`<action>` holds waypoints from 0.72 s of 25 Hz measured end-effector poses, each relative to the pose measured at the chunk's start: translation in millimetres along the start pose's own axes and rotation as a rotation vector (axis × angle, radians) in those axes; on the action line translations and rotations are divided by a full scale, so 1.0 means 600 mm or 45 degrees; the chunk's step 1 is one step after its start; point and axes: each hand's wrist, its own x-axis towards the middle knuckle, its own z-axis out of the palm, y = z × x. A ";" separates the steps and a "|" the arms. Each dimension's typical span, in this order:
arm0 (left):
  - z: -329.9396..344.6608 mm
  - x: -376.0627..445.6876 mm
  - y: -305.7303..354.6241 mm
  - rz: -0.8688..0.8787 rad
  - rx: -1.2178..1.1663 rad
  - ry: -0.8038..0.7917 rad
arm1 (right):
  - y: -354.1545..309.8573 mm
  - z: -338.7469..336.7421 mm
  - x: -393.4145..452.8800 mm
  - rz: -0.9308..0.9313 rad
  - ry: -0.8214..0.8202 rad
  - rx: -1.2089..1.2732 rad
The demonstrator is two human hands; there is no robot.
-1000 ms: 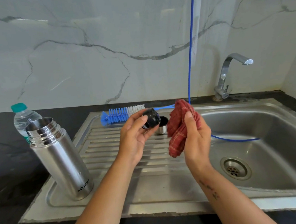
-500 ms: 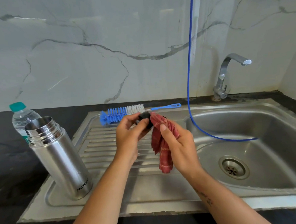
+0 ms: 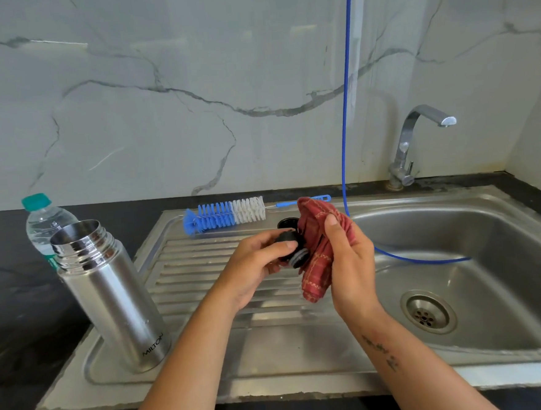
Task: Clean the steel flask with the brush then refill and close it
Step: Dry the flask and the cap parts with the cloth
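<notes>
The steel flask (image 3: 109, 296) stands open, without its lid, on the left end of the drainboard (image 3: 205, 292). My left hand (image 3: 254, 266) grips the black stopper (image 3: 293, 249) above the drainboard's ridges. My right hand (image 3: 350, 263) holds a red checked cloth (image 3: 317, 249) bunched against the stopper. Behind my hands, a small dark-rimmed cup (image 3: 285, 224) is mostly hidden. The blue and white bottle brush (image 3: 225, 215) lies along the back edge of the drainboard.
A plastic water bottle (image 3: 44, 220) with a teal cap stands behind the flask on the black counter. The sink basin (image 3: 477, 254) with its drain (image 3: 428, 312) lies to the right, under a steel tap (image 3: 415, 143). A thin blue hose (image 3: 347, 103) hangs down into the basin.
My right hand brought the cloth against the stopper half a second ago and has since shifted it to the stopper's right side. The stopper has turned in my left hand.
</notes>
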 end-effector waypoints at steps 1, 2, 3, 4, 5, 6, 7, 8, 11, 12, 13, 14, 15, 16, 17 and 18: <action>0.002 0.000 0.000 -0.017 -0.079 -0.009 | -0.003 0.000 0.000 -0.021 0.026 -0.004; 0.006 -0.001 0.004 -0.041 -0.185 -0.002 | -0.008 0.001 -0.003 -0.041 0.040 -0.009; 0.010 -0.002 0.008 -0.067 -0.299 0.006 | -0.009 0.004 -0.006 -0.069 0.040 -0.023; 0.013 -0.003 0.012 -0.093 -0.389 0.011 | -0.010 0.007 -0.010 -0.119 0.010 -0.051; 0.016 -0.004 0.014 -0.119 -0.430 0.021 | -0.007 0.010 -0.015 -0.190 -0.054 -0.097; 0.023 -0.008 0.020 -0.132 -0.409 0.038 | 0.001 0.010 -0.018 -0.263 -0.152 -0.201; 0.030 -0.012 0.022 -0.116 -0.307 0.081 | 0.014 0.009 -0.022 -0.331 -0.272 -0.368; 0.037 -0.014 0.022 -0.057 -0.125 0.156 | 0.028 0.009 -0.027 -0.378 -0.381 -0.537; 0.055 -0.022 0.011 0.366 0.440 0.438 | 0.040 0.018 -0.023 -0.320 -0.437 -0.544; 0.056 -0.023 0.006 0.487 0.533 0.463 | 0.036 0.018 -0.019 -0.232 -0.378 -0.412; 0.056 -0.024 0.000 0.582 0.613 0.468 | 0.033 0.018 -0.015 -0.149 -0.317 -0.300; 0.055 -0.023 -0.004 0.651 0.687 0.481 | 0.030 0.017 -0.014 -0.094 -0.283 -0.268; 0.054 -0.019 -0.009 0.669 0.734 0.526 | 0.029 0.017 -0.015 -0.092 -0.264 -0.339; 0.055 -0.017 -0.009 0.632 0.738 0.606 | 0.031 0.017 -0.019 -0.123 -0.248 -0.470; 0.056 -0.014 -0.009 0.538 0.693 0.688 | 0.034 0.019 -0.024 -0.164 -0.256 -0.596; 0.057 -0.011 -0.010 0.417 0.615 0.728 | 0.038 0.020 -0.029 -0.213 -0.288 -0.692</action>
